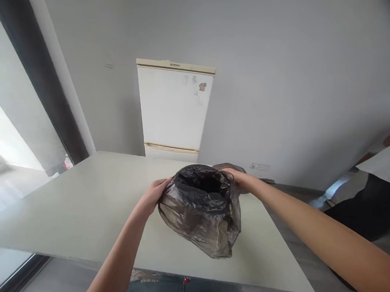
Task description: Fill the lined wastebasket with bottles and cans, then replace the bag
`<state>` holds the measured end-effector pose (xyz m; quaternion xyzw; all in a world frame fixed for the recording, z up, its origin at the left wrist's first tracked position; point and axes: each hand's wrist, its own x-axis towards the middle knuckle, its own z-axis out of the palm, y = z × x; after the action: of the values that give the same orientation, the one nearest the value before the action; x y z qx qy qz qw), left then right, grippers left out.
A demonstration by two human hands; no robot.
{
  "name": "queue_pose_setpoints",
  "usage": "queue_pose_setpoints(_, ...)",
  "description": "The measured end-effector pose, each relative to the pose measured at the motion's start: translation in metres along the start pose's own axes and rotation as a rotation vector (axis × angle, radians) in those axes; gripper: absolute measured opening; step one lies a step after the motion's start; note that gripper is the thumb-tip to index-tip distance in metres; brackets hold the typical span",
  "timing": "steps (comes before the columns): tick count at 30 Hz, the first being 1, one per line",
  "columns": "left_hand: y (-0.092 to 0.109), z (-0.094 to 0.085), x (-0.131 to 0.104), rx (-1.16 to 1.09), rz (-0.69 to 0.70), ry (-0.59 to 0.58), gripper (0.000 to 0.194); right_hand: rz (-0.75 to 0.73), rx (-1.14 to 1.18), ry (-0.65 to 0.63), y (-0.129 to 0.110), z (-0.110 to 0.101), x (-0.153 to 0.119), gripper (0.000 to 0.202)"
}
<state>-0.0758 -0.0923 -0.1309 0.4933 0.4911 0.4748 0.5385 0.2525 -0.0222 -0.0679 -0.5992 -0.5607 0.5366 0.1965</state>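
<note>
Currently, dark translucent plastic bag [198,217] held open-mouthed over pale smooth surface [93,210], sides gripped by fingers of left hand [156,192] and right hand [238,177].

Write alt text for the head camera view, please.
Two bare hands, left and right, hold a dark, see-through plastic bag by its open rim above a pale table. A white fridge stands behind, against a grey wall; part of another person shows at the right.
</note>
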Motion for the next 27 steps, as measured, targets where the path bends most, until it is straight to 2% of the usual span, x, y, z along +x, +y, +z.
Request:
queue_pose_setpoints(4, -0.008, -0.010, -0.035, -0.186, -0.066, -0.222, 0.056, -0.040, 0.286, -0.122, 0.011, -0.003, -0.032, 0.052)
queue_pose_setpoints(6, -0.010, -0.012, -0.050, -0.236, -0.056, -0.319, 0.057, -0.039, 0.343, -0.160, 0.014, -0.005, -0.049, 0.045)
queue_pose_setpoints(9, -0.016, -0.012, -0.062, -0.337, -0.066, -0.347, 0.063, -0.085, 0.376, -0.066, 0.024, -0.011, -0.065, 0.034)
queue_pose_setpoints(13, -0.034, -0.009, -0.057, -0.414, -0.032, -0.241, 0.060, -0.147, 0.562, 0.122, 0.049, -0.015, -0.065, 0.025)
queue_pose_setpoints(16, -0.052, -0.007, -0.041, -0.451, -0.019, -0.088, 0.061, -0.163, 0.678, 0.145, 0.069, -0.008, -0.053, 0.023)
queue_pose_setpoints(20, -0.070, -0.005, -0.019, -0.533, -0.022, 0.099, 0.061, -0.143, 0.758, 0.185, 0.087, 0.015, -0.030, 0.013)
queue_pose_setpoints(25, -0.073, -0.008, -0.002, -0.579, -0.053, 0.170, 0.055, -0.192, 0.602, 0.149, 0.088, 0.048, -0.014, 0.026)
queue_pose_setpoints(27, -0.070, -0.010, -0.001, -0.586, -0.100, 0.182, 0.044, -0.251, 0.501, 0.215, 0.085, 0.052, -0.013, 0.027)
